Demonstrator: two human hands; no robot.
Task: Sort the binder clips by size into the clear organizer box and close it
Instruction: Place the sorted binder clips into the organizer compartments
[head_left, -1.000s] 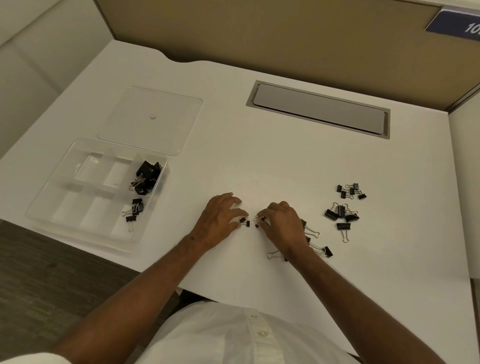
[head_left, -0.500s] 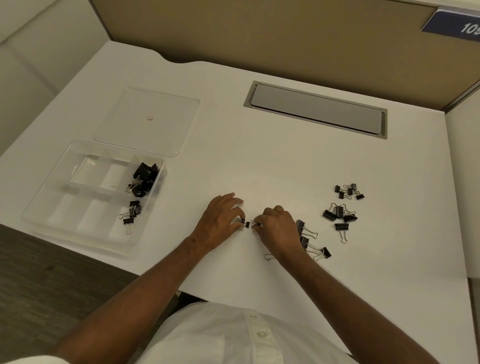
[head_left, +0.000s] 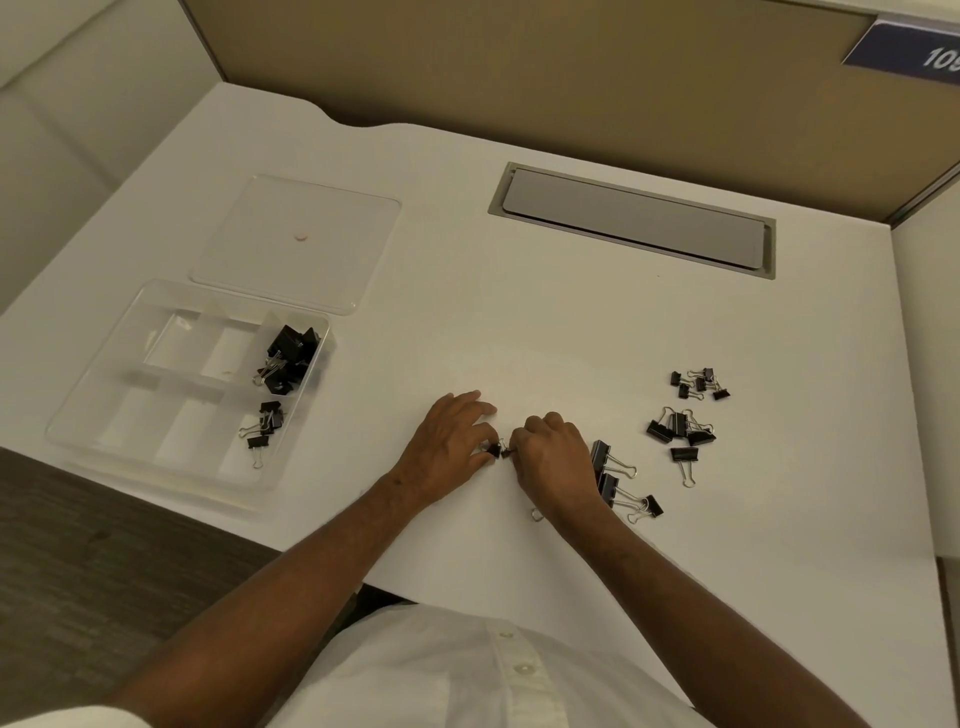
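Note:
My left hand (head_left: 449, 447) and my right hand (head_left: 556, 460) meet fingertip to fingertip at the table's middle, both pinching small black binder clips (head_left: 497, 449). The clear organizer box (head_left: 109, 395) lies open at the left; large clips (head_left: 288, 356) fill its far right compartment and medium clips (head_left: 265, 423) its near right one. Its clear lid (head_left: 296, 244) lies flat behind it. Loose clips lie right of my right hand: larger ones (head_left: 615, 480) beside the wrist, a medium group (head_left: 678, 431) farther right, tiny ones (head_left: 698, 383) beyond.
A grey cable hatch (head_left: 631, 221) is set into the white table at the back. A tan partition wall runs behind. The table's front edge drops to dark carpet (head_left: 104, 561) at the lower left, close under the box.
My two hands have drawn closer together over the small clips and stayed in the same spot. The loose piles and the box have not moved.

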